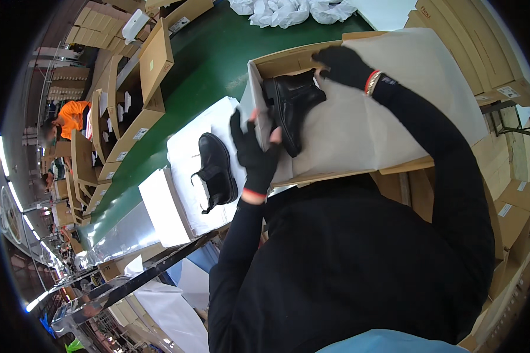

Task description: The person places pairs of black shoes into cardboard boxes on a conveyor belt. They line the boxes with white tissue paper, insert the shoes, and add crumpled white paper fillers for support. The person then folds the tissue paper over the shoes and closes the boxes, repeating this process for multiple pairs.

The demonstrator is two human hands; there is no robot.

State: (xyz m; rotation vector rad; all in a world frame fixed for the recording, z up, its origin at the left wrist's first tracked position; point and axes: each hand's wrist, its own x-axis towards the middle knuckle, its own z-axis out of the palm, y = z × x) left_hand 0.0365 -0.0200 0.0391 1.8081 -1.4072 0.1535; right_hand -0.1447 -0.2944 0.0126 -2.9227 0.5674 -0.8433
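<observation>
A black ankle boot lies on its side on white tissue paper inside an open cardboard shoe box. My left hand, in a black glove with bare fingertips, is at the box's left end, fingers spread beside the boot's sole and the paper edge. Over the boot's top end is my right hand, gloved too and slightly blurred; its thumb and fingers are apart. Left of the box, a second black boot lies on a stack of white paper.
The green tabletop holds crumpled white paper at the far side. Open cardboard boxes line the left, with a person in an orange shirt beyond. Stacked brown boxes stand at right. A metal table edge runs lower left.
</observation>
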